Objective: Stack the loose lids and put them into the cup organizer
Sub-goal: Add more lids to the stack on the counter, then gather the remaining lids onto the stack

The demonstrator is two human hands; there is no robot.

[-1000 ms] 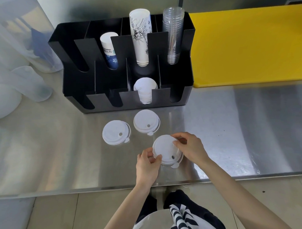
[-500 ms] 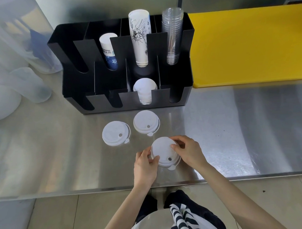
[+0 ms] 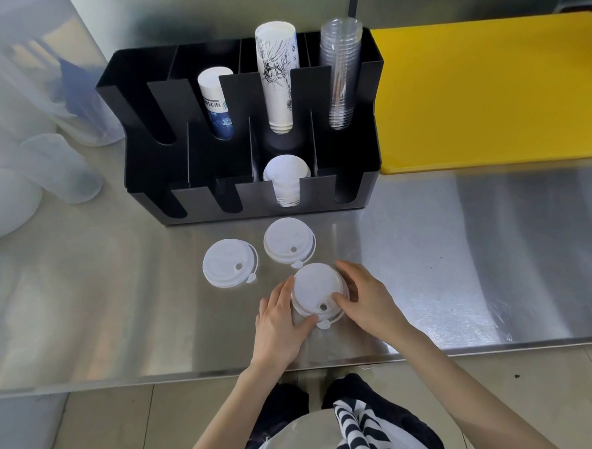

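A small stack of white lids (image 3: 315, 290) sits on the steel counter near its front edge. My left hand (image 3: 281, 320) grips its left side and my right hand (image 3: 364, 297) grips its right side. Two more white lids lie flat and apart: one to the left (image 3: 229, 262), one just behind the stack (image 3: 288, 239). The black cup organizer (image 3: 218, 160) stands behind them, with a stack of white lids (image 3: 286, 177) in a front slot.
The organizer's back row holds a blue-printed paper cup stack (image 3: 216, 106), a tall white printed cup stack (image 3: 277, 77) and clear plastic cups (image 3: 341, 71). A yellow board (image 3: 484, 90) lies at the right. Translucent containers (image 3: 51, 165) stand at the left.
Both hands with the lid stack have slid slightly left and away from the front edge. The two flat lids have not moved.
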